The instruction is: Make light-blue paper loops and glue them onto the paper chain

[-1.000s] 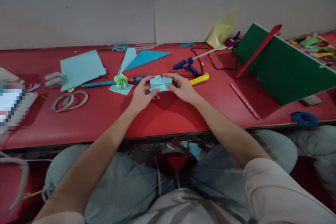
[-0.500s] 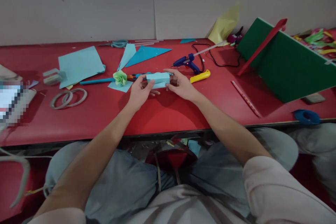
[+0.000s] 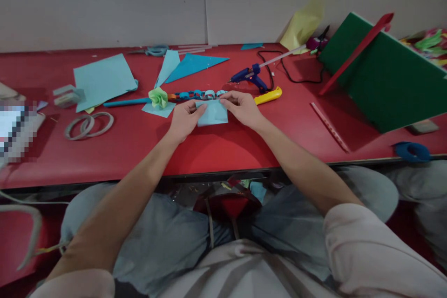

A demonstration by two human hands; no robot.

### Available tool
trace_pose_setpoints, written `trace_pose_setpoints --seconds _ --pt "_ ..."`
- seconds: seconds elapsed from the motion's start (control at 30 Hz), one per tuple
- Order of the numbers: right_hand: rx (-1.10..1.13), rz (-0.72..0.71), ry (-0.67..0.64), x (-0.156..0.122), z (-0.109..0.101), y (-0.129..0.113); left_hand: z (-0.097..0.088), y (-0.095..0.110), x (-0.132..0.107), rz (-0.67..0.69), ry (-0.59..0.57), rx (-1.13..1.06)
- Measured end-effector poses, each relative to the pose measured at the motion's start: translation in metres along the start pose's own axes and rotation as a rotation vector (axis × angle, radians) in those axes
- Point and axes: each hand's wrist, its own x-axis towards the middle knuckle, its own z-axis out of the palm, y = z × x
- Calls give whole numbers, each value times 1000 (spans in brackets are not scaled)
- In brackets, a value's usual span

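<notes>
Between both hands a small light-blue piece of paper (image 3: 213, 112) hangs a little above the red table. My left hand (image 3: 185, 118) pinches its upper left corner, thumb on the near side. With thumb and fingers my right hand (image 3: 241, 109) grips the upper right corner. Just behind the paper lies a paper chain of blue and white loops (image 3: 197, 94), partly hidden by the hands. To the left, a light-green paper flower (image 3: 158, 98) sits by a blue paper stick (image 3: 127, 102), with another light-blue paper piece (image 3: 159, 110) under it.
A blue glue gun (image 3: 249, 76) and a yellow cutter (image 3: 268, 97) lie behind my right hand. Two tape rings (image 3: 99, 122), light-blue sheets (image 3: 104, 79) and scissors (image 3: 156, 50) are at the left. A green board (image 3: 380, 74) stands at the right, near a pink ruler (image 3: 330, 126).
The light-blue paper was folded up into a narrow shape; now it hangs flatter, its face toward me. Both hands have shifted their grip to its upper corners.
</notes>
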Motion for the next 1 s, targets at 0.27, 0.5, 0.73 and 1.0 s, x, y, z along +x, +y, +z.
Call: trace_pose_setpoints --seconds 0.27,0.5,0.73,1.0 --pt "7 -38 -40 -2 -1 -4 -2 -4 1 -41 20 -39" --pt "-8 -47 -45 -1 -1 2 -3 -5 3 -26 -11 -42" --pt "-40 -64 -44 -3 -1 -1 -3 -2 2 -59 -15 -8" --pt "-23 -41 -43 -3 1 -1 -2 1 0 -67 32 5"
